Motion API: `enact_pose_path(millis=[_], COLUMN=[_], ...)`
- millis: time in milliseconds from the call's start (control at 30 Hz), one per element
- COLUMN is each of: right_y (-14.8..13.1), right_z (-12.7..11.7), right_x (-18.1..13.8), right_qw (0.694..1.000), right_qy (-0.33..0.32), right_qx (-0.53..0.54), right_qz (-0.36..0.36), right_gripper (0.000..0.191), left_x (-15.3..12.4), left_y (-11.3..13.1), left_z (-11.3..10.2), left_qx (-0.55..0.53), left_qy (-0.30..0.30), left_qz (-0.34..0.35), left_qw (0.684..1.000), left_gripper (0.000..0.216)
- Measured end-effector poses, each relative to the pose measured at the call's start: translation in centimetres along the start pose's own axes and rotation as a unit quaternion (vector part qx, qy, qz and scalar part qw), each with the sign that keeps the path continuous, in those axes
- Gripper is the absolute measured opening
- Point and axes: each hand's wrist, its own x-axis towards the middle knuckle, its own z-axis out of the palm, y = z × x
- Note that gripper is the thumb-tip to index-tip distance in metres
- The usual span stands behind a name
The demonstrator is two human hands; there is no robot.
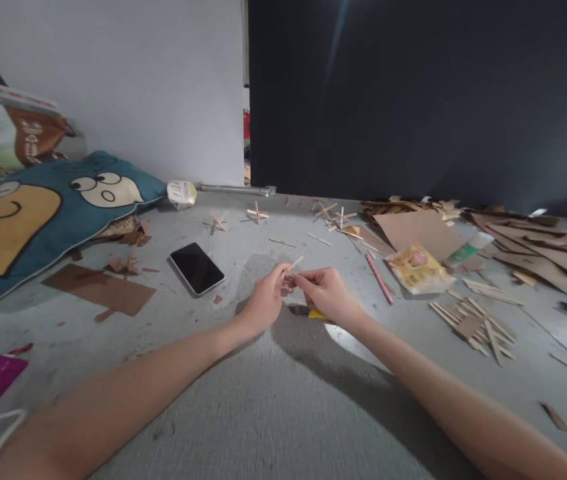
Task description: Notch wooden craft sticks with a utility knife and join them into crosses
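Grey concrete floor (pixel 283 413) lies under us, backed by a white wall (pixel 163 80) and a dark panel (pixel 413 100). Our left hand (pixel 263 300) and right hand (pixel 326 293) meet just above it, each grip pinched narrow on a thin pale wooden stick (pixel 294 264) that tilts up to the right. A small yellow piece (pixel 316 314) shows under the right hand. A black smartphone (pixel 197 268) lies near on the left. A pink pencil (pixel 379 279), a yellow snack packet (pixel 418 269) and a heap of loose wooden sticks (pixel 478 327) lie on the right.

phone (pixel 197 268) | blue cushion (pixel 38 220) | cardboard sheets (pixel 416 230) | pink pencil (pixel 379 279) | possibly snack packet (pixel 417 269)
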Motion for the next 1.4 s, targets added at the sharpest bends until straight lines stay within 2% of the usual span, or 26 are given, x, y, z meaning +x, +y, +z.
enact_pose_path(millis=[133, 300, 433, 533, 700, 933, 1033, 1167, 1233, 1400], right_y=[-0.3, -0.2, -0.4, -0.7, -0.7, -0.3, -0.6, -1.0, -0.9, -0.4], right_z=[-0.5, 0.4, 0.4, -0.6, -1.3, 0.4, -0.6, -1.9, -1.5, 0.5], right_x=[0.0, 0.0, -0.1, -0.1, 0.1, -0.2, -0.1, 0.2, 0.1, -0.3], right_qw=[1.0, 0.999, 1.0, 1.0, 0.996, 0.999, 0.999, 0.996, 0.996, 0.998], right_qy=[-0.02, 0.001, 0.01, -0.02, -0.052, 0.012, -0.018, -0.07, -0.062, 0.007], right_qx=[0.005, 0.037, 0.021, 0.017, 0.065, 0.047, 0.025, 0.052, 0.065, 0.053], right_qz=[0.006, 0.01, -0.001, 0.008, 0.032, 0.015, 0.01, 0.032, 0.03, 0.013], right_gripper=[0.045, 0.048, 0.042, 0.04, 0.037, 0.045, 0.041, 0.04, 0.04, 0.041], left_x=[-0.1, -0.5, -0.5, -0.4, -0.5, -0.6, -0.6, -0.8, -0.9, -0.9], left_y=[0.2, 0.4, 0.4, 0.2, 0.0, 0.4, 0.3, 0.3, 0.4, 0.9], left_z=[0.0, 0.1, 0.0, 0.0, 0.0, -0.2, -0.1, 0.2, 0.3, 0.1], left_qx=[-0.015, 0.034, 0.021, 0.01, 0.014, 0.018, 0.001, -0.003, 0.0, 0.001], left_qy=[-0.013, 0.005, 0.004, -0.014, -0.021, -0.015, -0.03, -0.05, -0.041, -0.015], left_qz=[-0.006, -0.01, 0.015, 0.034, 0.023, 0.025, 0.039, 0.023, 0.01, 0.005], left_qw=[1.0, 0.999, 1.0, 0.999, 0.999, 0.999, 0.999, 0.998, 0.999, 1.0], left_gripper=[0.026, 0.025, 0.026, 0.028, 0.025, 0.029, 0.033, 0.03, 0.025, 0.025])
